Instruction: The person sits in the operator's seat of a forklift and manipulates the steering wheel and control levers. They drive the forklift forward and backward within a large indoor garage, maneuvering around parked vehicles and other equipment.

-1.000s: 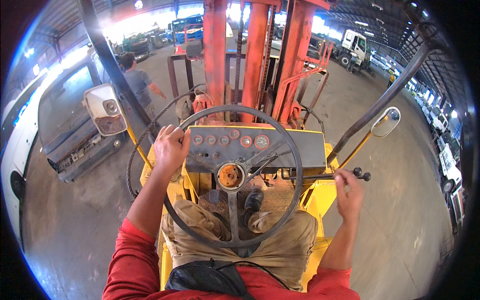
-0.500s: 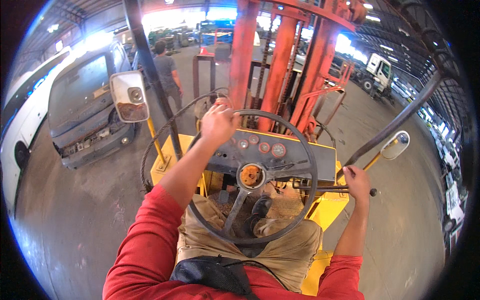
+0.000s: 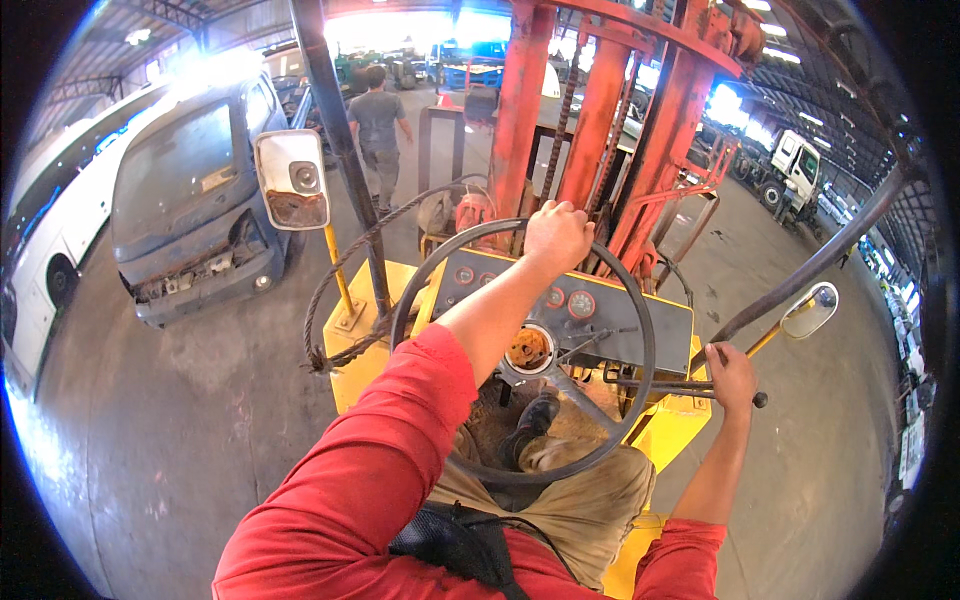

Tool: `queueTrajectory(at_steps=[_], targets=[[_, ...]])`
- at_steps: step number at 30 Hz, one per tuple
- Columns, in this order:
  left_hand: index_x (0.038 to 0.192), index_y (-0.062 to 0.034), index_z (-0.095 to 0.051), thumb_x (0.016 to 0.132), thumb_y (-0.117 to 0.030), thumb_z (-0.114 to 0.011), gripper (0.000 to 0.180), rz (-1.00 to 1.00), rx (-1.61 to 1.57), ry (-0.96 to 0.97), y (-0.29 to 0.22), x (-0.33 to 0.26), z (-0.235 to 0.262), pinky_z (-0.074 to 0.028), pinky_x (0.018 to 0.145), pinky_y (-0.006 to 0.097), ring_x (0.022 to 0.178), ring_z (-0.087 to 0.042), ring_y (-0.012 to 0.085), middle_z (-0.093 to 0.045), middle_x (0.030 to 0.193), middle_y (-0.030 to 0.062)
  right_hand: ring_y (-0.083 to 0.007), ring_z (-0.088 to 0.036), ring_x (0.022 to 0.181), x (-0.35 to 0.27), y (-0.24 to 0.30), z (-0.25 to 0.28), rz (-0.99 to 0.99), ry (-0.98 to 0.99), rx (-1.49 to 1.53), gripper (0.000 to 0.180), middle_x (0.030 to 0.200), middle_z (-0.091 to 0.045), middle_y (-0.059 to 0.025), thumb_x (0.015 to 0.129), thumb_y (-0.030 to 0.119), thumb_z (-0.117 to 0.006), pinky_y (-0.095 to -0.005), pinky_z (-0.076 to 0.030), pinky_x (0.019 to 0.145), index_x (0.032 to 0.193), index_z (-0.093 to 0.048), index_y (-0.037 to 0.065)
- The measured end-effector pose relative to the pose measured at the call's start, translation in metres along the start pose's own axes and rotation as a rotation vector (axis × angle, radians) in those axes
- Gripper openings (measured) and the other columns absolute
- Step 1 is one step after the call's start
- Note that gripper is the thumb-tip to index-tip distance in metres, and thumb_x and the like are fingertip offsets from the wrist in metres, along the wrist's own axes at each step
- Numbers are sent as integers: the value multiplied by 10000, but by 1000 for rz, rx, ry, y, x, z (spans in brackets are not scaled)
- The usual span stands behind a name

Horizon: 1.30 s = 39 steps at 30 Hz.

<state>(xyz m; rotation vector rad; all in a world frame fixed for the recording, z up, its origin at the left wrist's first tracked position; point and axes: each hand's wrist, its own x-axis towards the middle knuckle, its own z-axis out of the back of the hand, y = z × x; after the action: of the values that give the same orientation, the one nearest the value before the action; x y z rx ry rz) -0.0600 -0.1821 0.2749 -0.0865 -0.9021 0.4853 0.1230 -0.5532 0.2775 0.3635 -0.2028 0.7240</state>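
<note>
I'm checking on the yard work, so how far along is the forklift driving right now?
Done: the person is seated at the controls, and the truck faces the open bay. In hand: the left hand grips the top of the steering wheel, and the right hand holds a control lever. Left: the way ahead is not free, since a person on foot is in front and a parked van stands close on the left.

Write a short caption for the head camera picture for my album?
Left hand grips the top of a forklift's steering wheel; right hand holds a side lever.
</note>
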Motion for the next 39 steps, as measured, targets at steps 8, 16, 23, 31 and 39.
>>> queueTrajectory(at_steps=[8,16,23,31,39], targets=[[878,-64,-769,959,-326,-681,288,-62,-58,-15,-41,-5,-24,-566,887,513,990,-674,381,-711,954,148,-375,-743,948,-2,4,-1,-16,-40,-31,413,994,-780,-159,1009,456,-639,-474,-560,818,1114,-778,82],[938,-81,-777,984,-337,-639,294,-70,-118,80,-82,-15,-41,-549,922,512,1034,-652,361,-703,1006,134,-393,-737,933,-3,-12,-9,13,-75,-27,416,969,-774,-170,1003,478,-641,-492,-559,809,1079,-788,96],[938,-76,-775,1001,-326,-623,300,-142,-132,195,-113,-30,-52,-548,943,492,1058,-651,331,-707,1015,113,-393,-735,930,-1,-12,-12,23,-61,12,417,951,-770,-170,1007,484,-635,-499,-552,801,1088,-792,106],[886,-65,-776,969,-292,-598,300,-192,-119,227,-123,-34,-61,-570,883,533,957,-706,376,-744,940,170,-399,-731,929,-2,-15,-9,-43,21,-80,461,973,-772,-164,999,541,-628,-503,-549,788,1108,-804,129],[869,-70,-750,992,-319,-654,294,-244,-143,93,-120,-45,-43,-550,904,514,973,-675,372,-690,922,153,-407,-726,995,-10,-10,-13,1,-37,-26,488,1010,-777,-163,997,581,-591,-543,-560,840,1076,-798,146]])
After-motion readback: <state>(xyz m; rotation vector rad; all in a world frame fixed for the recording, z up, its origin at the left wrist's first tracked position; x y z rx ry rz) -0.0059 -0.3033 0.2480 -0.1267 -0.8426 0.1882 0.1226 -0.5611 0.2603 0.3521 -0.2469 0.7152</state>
